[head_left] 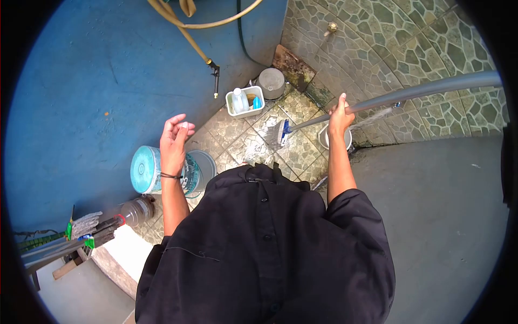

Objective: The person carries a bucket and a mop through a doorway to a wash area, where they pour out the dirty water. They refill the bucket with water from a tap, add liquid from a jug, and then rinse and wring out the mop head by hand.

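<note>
My right hand (339, 114) grips the grey handle of a mop (410, 93), whose wet head (274, 135) rests on the tiled floor below. My left hand (175, 136) is raised in the air over the floor, fingers loosely curled, and holds nothing. A dark band sits on that wrist. Just below the left hand stands a teal bucket (147, 169) next to a grey bucket (204, 164).
A white caddy (244, 102) with bottles and a grey pot (271, 82) stand near the blue wall. A hose with a nozzle (215, 73) hangs on that wall. A small white pail (325, 139) sits under my right arm. Tools (81, 233) lean at lower left.
</note>
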The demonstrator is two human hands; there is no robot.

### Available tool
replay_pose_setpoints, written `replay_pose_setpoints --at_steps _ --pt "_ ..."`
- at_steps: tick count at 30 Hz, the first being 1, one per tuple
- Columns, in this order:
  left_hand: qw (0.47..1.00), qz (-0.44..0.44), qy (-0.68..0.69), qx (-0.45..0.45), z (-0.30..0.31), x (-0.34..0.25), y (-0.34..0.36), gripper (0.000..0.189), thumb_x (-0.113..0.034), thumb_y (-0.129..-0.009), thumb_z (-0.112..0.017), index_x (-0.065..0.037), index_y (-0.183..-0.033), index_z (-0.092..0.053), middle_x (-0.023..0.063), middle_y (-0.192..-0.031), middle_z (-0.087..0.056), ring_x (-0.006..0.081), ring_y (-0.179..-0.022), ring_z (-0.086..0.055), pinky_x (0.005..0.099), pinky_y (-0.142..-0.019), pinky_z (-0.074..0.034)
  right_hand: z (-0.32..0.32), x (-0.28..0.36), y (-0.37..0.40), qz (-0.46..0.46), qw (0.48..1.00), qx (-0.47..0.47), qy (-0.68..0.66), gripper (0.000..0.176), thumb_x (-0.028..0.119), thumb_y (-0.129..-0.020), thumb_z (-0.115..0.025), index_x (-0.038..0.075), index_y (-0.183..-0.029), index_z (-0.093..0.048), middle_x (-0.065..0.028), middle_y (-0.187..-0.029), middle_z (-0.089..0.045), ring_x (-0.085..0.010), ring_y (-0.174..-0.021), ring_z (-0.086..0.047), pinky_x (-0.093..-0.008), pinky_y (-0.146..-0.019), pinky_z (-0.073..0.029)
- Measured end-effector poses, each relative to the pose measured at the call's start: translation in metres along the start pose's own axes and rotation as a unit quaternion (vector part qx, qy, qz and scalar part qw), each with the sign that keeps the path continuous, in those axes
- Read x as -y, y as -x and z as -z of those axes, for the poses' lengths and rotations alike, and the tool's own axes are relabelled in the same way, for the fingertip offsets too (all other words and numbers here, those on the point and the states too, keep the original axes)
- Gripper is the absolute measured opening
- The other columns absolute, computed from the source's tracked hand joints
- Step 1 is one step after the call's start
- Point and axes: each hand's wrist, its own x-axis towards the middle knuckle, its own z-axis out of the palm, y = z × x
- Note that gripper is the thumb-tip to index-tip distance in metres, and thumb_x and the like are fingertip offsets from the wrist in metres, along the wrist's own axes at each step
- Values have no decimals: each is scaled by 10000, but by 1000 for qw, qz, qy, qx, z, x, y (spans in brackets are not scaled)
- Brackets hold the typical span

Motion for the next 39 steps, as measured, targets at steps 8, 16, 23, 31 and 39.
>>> replay_pose_setpoints --at_steps 8,16,23,31,39 --pt "998 57 -37 12 20 36 -21 297 -233 -932 -552 -59 -1170 -523 36 -921 -631 81 -772 -573 213 -679 -419 46 7 -13 35 991 -45 -124 499 299 -924 -569 141 -527 -312 27 -455 -285 -99 -371 -282 -258 -379 -271" --pt "995 73 -54 37 3 24 -27 292 -210 -937 -548 -50 -1178 -502 30 -904 -624 78 -777 -556 213 -694 -415 52 3 -24 57 987 57 -137 485 330 -935 -550 130 -555 -324 16 -472 -317 -93 -374 -287 -256 -373 -251" --pt "989 89 -121 21 -6 19 0 334 -238 -933 -550 -48 -1201 -493 36 -916 -632 96 -797 -571 236 -711 -419 72 -15 -114 58 994 34 -85 408 279 -875 -633 120 -576 -406 22 -494 -359 -95 -387 -319 -263 -394 -260" --pt "978 128 -164 -19 -12 19 20 347 -250 -936 -541 -51 -1215 -485 38 -899 -638 103 -777 -583 245 -698 -422 57 -31 -114 0 992 125 -5 428 253 -874 -607 121 -539 -375 36 -481 -312 -86 -392 -282 -263 -394 -208" --pt "977 127 -171 27 -34 24 -29 350 -250 -932 -552 -49 -1209 -478 42 -899 -628 110 -784 -581 246 -705 -418 69 -32 -146 -7 991 132 -35 401 319 -859 -640 80 -584 -473 14 -511 -392 -103 -449 -388 -268 -448 -319"
